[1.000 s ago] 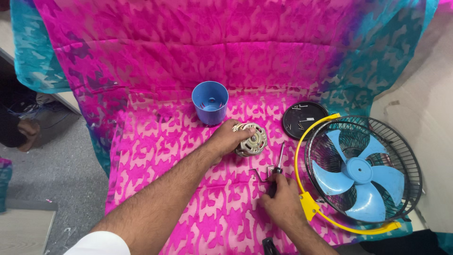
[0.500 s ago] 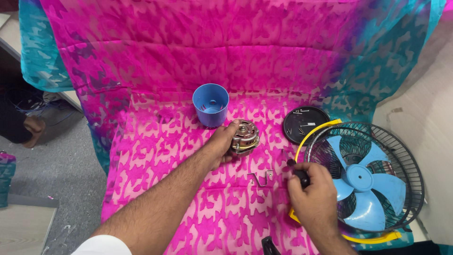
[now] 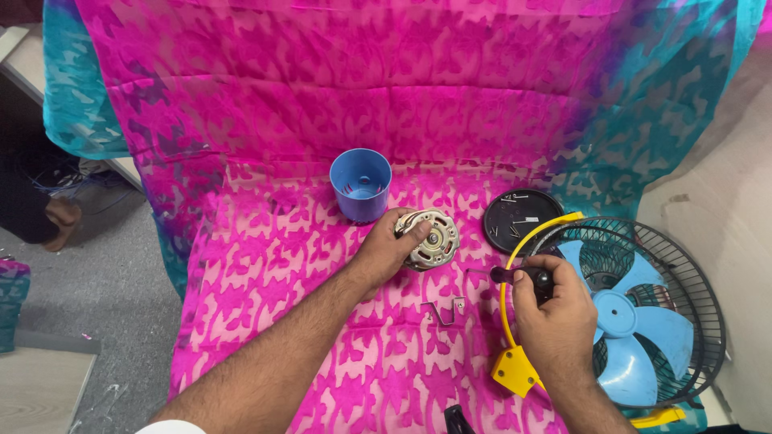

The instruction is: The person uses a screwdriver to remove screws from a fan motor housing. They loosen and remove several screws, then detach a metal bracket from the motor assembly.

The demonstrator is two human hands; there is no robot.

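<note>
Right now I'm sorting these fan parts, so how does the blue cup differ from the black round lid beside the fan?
The blue cup is tall and deep, standing upright with its mouth open; the black lid is flat and shallow. The cup looks nearly empty inside, while the lid holds a few small screws. The cup stands behind the left hand, the lid behind the right hand. Both are round and rest on the pink cloth.
</note>
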